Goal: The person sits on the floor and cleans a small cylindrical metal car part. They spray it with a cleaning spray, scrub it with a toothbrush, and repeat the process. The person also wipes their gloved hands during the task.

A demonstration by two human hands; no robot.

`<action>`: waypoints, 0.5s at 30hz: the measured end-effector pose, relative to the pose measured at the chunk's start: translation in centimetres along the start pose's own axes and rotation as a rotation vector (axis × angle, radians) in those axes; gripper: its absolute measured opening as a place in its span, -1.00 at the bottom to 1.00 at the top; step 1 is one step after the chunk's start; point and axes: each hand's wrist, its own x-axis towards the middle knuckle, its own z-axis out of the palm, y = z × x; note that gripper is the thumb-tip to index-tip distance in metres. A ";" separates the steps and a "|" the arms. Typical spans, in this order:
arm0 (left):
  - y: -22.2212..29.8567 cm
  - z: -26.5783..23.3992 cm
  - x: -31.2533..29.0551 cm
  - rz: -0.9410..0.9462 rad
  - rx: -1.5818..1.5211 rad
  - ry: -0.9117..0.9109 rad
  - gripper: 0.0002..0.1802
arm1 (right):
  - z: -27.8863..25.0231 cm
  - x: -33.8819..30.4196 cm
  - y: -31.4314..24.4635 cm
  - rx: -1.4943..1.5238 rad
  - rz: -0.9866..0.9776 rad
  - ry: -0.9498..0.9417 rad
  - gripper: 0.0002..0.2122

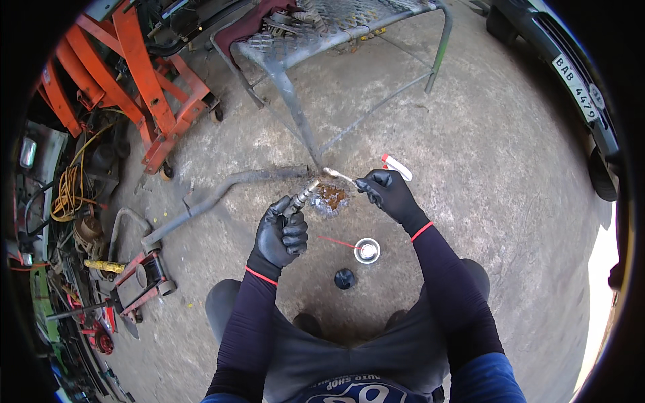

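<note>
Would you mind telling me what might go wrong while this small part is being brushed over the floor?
The left hand grips only the base of the slim metal plug-like part, so brushing by the right hand with the white-and-red-handled brush may twist it loose. The upright spray can with a thin red straw and its black round cap stand between the knees, easily knocked. The wet rusty patch on the concrete floor may spread.

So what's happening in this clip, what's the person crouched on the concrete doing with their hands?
A person in black gloves squats on a concrete floor. The left hand grips a slim metal plug-like part, tip pointing away. The right hand holds a white-handled small brush with its bristle end near that tip, above a rusty wet stain. A spray can with a thin red straw and its black round cap stand close by.
</note>
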 end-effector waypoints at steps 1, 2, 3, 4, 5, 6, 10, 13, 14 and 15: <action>0.1 0.0 0.0 0.011 -0.008 0.026 -0.43 | 0.0 0.0 0.0 -0.040 0.042 0.100 -0.76; 0.1 0.1 0.1 0.014 -0.017 0.029 -0.43 | 0.0 0.1 0.0 0.060 -0.030 0.063 -0.75; 0.0 0.1 0.1 0.015 -0.048 0.027 -0.43 | 0.1 0.1 0.1 0.031 -0.040 -0.003 -0.75; 0.0 0.1 0.2 0.011 -0.045 0.039 -0.43 | 0.1 0.2 0.1 0.004 -0.056 -0.031 -0.75; -0.1 0.1 0.2 0.007 -0.058 0.046 -0.44 | 0.2 0.3 0.3 0.003 -0.054 -0.103 -0.76; -0.1 0.1 0.2 -0.011 -0.067 0.037 -0.44 | 0.0 0.4 0.4 -0.101 -0.054 -0.016 -0.76; -0.1 0.0 0.2 -0.009 -0.091 0.034 -0.44 | -0.2 0.4 0.7 0.008 -0.052 0.015 -0.76; 0.2 -0.2 0.4 -0.002 -0.058 0.030 -0.44 | -0.2 0.3 0.4 -0.138 -0.009 0.010 -0.76; 0.2 -0.3 0.4 0.001 -0.042 0.024 -0.43 | -0.1 0.3 0.2 -0.153 0.011 0.073 -0.76; 0.2 -0.4 0.4 0.001 -0.035 0.008 -0.43 | 0.0 0.3 0.1 -0.088 -0.036 0.011 -0.76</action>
